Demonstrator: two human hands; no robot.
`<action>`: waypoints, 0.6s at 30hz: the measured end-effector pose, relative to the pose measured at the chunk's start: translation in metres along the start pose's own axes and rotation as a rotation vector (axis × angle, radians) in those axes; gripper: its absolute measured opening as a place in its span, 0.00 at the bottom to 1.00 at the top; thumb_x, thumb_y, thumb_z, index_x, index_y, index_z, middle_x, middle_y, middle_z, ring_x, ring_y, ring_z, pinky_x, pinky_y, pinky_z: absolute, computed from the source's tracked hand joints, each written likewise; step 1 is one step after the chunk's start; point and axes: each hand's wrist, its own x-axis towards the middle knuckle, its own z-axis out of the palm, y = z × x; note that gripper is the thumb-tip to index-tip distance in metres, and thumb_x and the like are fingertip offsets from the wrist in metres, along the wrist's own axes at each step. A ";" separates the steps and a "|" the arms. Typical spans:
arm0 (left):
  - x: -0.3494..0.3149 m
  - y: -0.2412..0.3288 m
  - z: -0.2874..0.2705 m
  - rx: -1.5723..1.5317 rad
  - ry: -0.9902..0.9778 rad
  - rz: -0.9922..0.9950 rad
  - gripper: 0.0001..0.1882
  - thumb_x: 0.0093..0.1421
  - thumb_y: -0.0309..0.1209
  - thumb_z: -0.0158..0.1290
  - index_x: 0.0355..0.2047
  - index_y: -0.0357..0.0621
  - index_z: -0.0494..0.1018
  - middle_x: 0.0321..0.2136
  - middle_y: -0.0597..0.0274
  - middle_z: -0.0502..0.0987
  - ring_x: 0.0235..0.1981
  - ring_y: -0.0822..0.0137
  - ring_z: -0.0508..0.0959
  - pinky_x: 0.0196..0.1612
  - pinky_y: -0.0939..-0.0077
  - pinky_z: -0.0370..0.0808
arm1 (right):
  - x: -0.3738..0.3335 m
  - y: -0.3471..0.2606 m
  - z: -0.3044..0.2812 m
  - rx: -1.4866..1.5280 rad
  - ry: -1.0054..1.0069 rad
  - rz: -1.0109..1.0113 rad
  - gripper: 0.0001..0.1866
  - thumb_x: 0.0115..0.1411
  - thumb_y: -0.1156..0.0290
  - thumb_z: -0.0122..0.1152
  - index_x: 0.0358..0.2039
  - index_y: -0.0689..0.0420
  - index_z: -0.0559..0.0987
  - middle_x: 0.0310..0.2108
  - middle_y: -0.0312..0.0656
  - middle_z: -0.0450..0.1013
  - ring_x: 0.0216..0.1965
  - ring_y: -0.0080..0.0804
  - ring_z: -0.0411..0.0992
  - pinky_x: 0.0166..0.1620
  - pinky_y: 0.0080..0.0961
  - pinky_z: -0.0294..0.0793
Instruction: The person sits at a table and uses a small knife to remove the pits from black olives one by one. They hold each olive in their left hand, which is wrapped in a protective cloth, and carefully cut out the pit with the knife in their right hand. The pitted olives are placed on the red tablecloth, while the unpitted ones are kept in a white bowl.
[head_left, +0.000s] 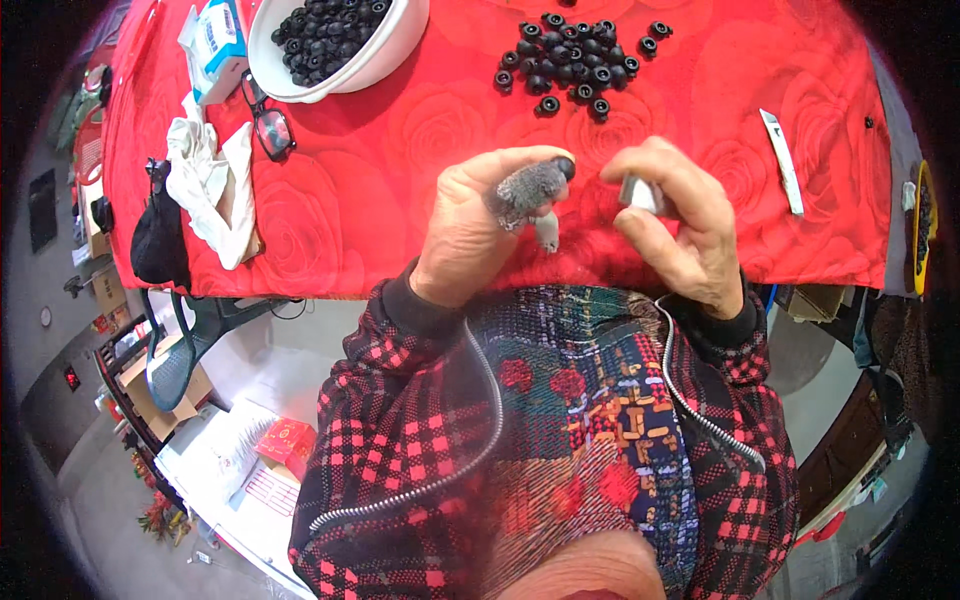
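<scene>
My left hand (462,222) is raised over the near part of the red table, pinching one small round black part (565,168) at its fingertips. Grey speckled coverings (527,193) wrap the thumb or finger ends of this hand. Close by on the right, my right hand (690,222) grips a small whitish-grey piece (641,194) between thumb and fingers; its exact kind is not clear. The two hands are a short gap apart. Beyond them lies a loose pile of small black ring-topped parts (570,58). A white bowl (345,82) at the far left holds many similar ones.
A red rose-patterned cloth (350,210) covers the table. On the left are eyeglasses (272,132), a blue-and-white box (213,50), white cloth (230,200) and a black cloth item (158,235). A long narrow white object (783,162) lies at right.
</scene>
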 end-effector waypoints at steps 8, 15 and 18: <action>-0.008 0.000 0.008 -0.186 0.052 -0.211 0.12 0.63 0.30 0.49 0.43 0.36 0.71 0.28 0.60 0.76 0.23 0.71 0.76 0.23 0.78 0.75 | 0.004 0.005 0.023 -0.420 0.130 -0.448 0.27 0.38 0.77 0.62 0.44 0.65 0.75 0.25 0.43 0.68 0.24 0.40 0.67 0.26 0.32 0.68; -0.013 -0.009 0.001 -0.200 0.008 -0.160 0.13 0.63 0.35 0.49 0.41 0.37 0.73 0.30 0.61 0.76 0.27 0.71 0.75 0.22 0.77 0.74 | 0.007 -0.005 0.029 -0.337 0.078 -0.387 0.27 0.37 0.80 0.60 0.44 0.65 0.75 0.27 0.46 0.70 0.26 0.42 0.69 0.28 0.33 0.69; -0.017 -0.007 -0.001 -0.196 -0.028 -0.104 0.13 0.63 0.33 0.49 0.43 0.37 0.73 0.33 0.60 0.77 0.30 0.72 0.76 0.25 0.78 0.75 | 0.004 -0.012 0.028 -0.288 0.045 -0.341 0.27 0.36 0.82 0.59 0.44 0.66 0.75 0.27 0.46 0.69 0.25 0.40 0.69 0.27 0.31 0.68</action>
